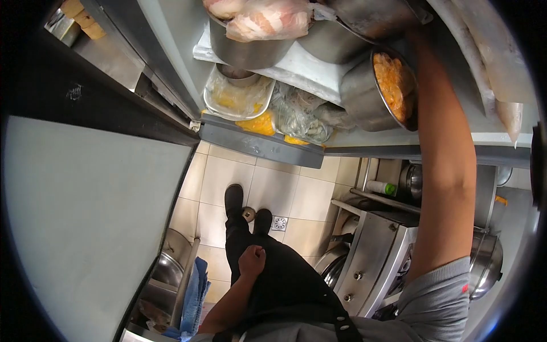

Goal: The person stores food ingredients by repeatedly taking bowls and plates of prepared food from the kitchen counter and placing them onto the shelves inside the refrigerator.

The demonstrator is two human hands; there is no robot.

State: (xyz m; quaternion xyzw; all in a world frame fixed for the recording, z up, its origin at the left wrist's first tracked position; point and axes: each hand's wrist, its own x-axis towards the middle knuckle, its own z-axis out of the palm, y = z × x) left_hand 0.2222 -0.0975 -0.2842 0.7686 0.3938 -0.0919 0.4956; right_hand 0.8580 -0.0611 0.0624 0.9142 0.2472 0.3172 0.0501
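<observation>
My right arm reaches up into an open refrigerator, past a metal pot (364, 94) holding orange pieces in clear plastic (393, 85). This pot is tilted on the shelf, its mouth turned toward my forearm. The end of my right hand (420, 39) is in shadow beside a dark metal container (379, 17), its fingers hidden. Down in front of my dark trousers, my left hand (252, 261) is curled closed, with nothing visible in it. Bagged pale pink meat (268, 20) rests on another metal pot (248, 50) at the upper left of the shelf.
Below the shelf are a white tray (231, 109) covered in plastic and several clear bags (299, 117). The open refrigerator door (85, 228) stands at left. A steel stove (370, 256) is at lower right. A drain (279, 223) lies in the tiled floor near my shoes.
</observation>
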